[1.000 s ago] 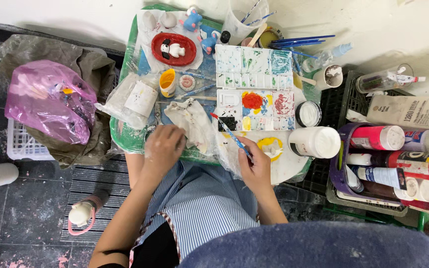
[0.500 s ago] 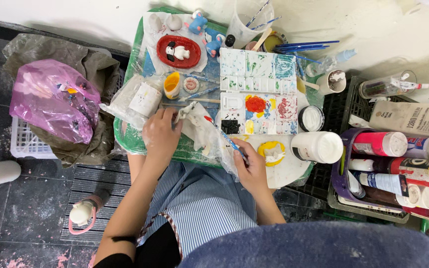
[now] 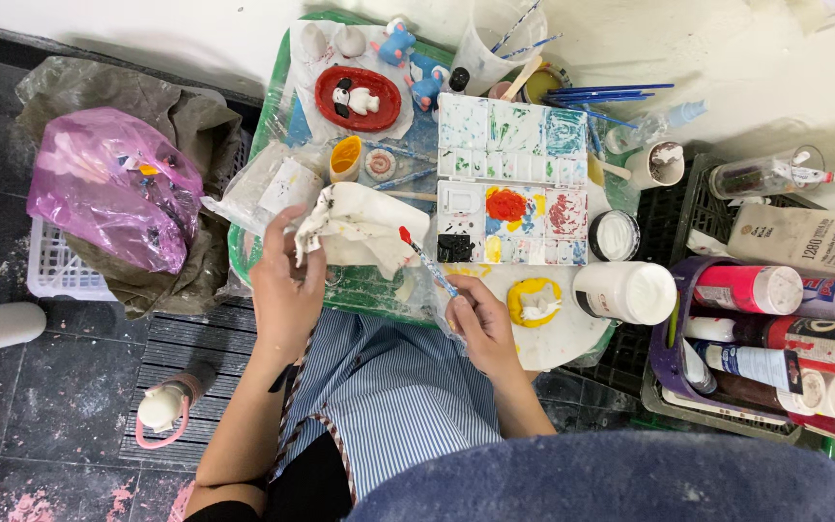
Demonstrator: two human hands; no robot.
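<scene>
My left hand (image 3: 287, 280) grips a paint-stained white cloth (image 3: 364, 227) and lifts it above the green tray (image 3: 261, 246). My right hand (image 3: 480, 324) holds a thin paintbrush (image 3: 427, 259) with a red tip that points up-left, close to the cloth. A white paint palette (image 3: 512, 179) with red, yellow, blue and black paint lies just beyond the brush. A small yellow and white figurine (image 3: 533, 302) sits on white paper to the right of my right hand.
A red dish with a white figurine (image 3: 358, 99) and blue figurines (image 3: 410, 58) stand at the tray's far end. A white paint jar (image 3: 625, 292) and a bin of paint bottles (image 3: 775, 333) sit at the right. A pink plastic bag (image 3: 113, 198) lies at the left.
My left hand has picked the cloth up off the tray and raised it. My right hand has brought the brush tip toward the cloth.
</scene>
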